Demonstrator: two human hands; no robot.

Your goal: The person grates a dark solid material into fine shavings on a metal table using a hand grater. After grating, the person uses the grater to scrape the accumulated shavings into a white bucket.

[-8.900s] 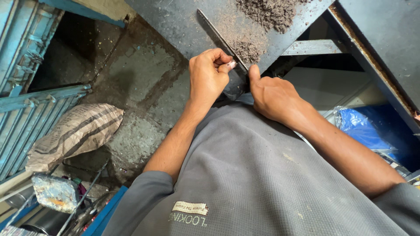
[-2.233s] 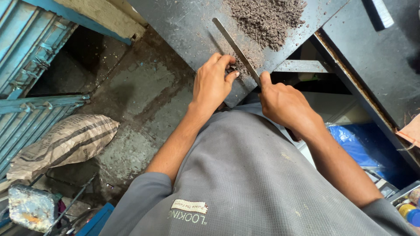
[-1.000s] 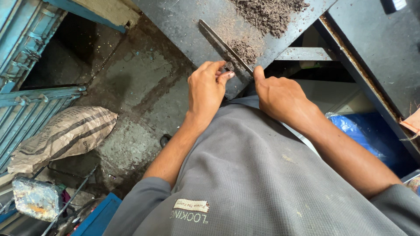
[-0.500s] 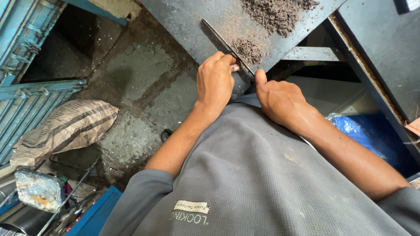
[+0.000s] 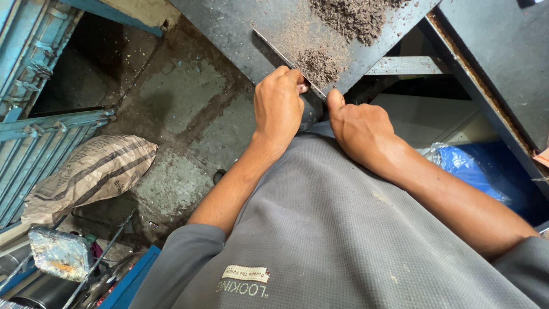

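My left hand [image 5: 278, 109] hides the near end of the thin blade [image 5: 280, 52]; frame edge crops the filings [image 5: 354, 17]

This is a rough metalworking workshop. A dark steel work surface [image 5: 240, 28] carries heaps of metal filings [image 5: 354, 17], with a smaller heap [image 5: 317, 64] near its edge. Below it the concrete floor [image 5: 189, 120] is stained and gritty. Blue painted metal shutters [image 5: 34, 149] stand at one side, and a striped woven sack [image 5: 91, 174] lies on the floor just beside them. A worn, paint-flecked tin [image 5: 60, 253] and thin metal rods [image 5: 97, 260] crowd the lower corner, and a blue plastic bag [image 5: 466, 169] sits under the bench frame
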